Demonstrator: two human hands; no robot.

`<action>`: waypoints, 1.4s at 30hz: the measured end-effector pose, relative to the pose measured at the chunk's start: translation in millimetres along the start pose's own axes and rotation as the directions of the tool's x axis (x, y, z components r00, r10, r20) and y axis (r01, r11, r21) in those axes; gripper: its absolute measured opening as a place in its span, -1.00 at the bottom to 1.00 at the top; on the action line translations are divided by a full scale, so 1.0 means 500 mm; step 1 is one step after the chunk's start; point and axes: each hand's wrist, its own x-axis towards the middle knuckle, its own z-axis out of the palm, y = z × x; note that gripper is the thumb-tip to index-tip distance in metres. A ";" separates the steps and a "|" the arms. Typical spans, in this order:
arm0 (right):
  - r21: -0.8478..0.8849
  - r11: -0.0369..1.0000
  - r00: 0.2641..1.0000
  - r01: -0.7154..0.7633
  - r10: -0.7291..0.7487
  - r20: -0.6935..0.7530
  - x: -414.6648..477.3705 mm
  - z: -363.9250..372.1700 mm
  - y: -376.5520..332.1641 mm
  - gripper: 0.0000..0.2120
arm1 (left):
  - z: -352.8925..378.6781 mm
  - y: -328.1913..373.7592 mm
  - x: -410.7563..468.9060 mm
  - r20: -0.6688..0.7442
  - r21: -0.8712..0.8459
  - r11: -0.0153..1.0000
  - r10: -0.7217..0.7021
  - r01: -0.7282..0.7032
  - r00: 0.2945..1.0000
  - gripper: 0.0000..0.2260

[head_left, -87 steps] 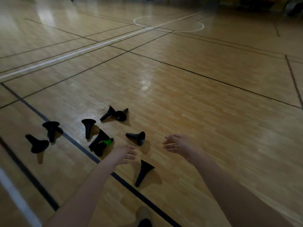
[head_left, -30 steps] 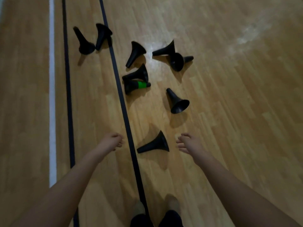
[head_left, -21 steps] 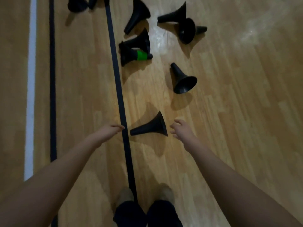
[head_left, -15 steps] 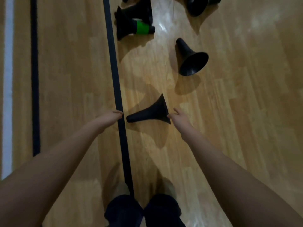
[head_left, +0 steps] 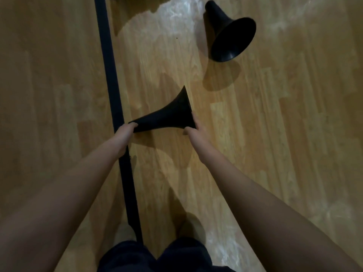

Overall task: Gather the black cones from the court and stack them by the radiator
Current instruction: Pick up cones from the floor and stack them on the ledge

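Observation:
A black cone (head_left: 167, 116) lies on its side on the wooden court floor, narrow tip to the left, wide base to the right. My left hand (head_left: 124, 132) grips the narrow tip. My right hand (head_left: 193, 127) holds the rim of the wide base, thumb under its near edge. A second black cone (head_left: 225, 30) lies on its side further away at the upper right, its open base facing me. The other cones are out of view.
A dark court line (head_left: 115, 107) runs from the top edge down between my feet, just left of the held cone. My legs and shoes (head_left: 188, 226) show at the bottom. Bare wooden floor (head_left: 294, 134) spreads to both sides.
I have bent lower and closer to the floor. Both hands have reached the nearest cone and taken hold of it, left at the tip, right at the base. The farther cones have left the view.

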 end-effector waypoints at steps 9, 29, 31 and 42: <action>0.020 1.000 1.000 -0.002 0.002 0.002 -0.135 -0.050 -0.066 -0.33 | -0.017 0.043 -0.137 -0.002 -0.052 0.996 0.075 -0.075 0.997 -0.64; 0.108 0.978 0.984 0.178 -0.175 -0.036 -0.766 -0.190 -0.653 -0.32 | -0.223 0.454 -0.923 -0.172 -0.053 0.969 0.230 -0.243 0.958 -0.48; 0.094 0.972 0.976 0.216 -0.213 -0.032 -0.820 -0.196 -0.701 -0.32 | -0.246 0.481 -0.990 -0.215 -0.106 0.962 0.226 -0.252 0.950 -0.49; 0.031 0.948 0.944 0.317 -0.318 0.083 -1.001 -0.189 -0.846 -0.38 | -0.341 0.513 -1.272 -0.374 -0.265 0.889 0.261 -0.373 0.890 -0.57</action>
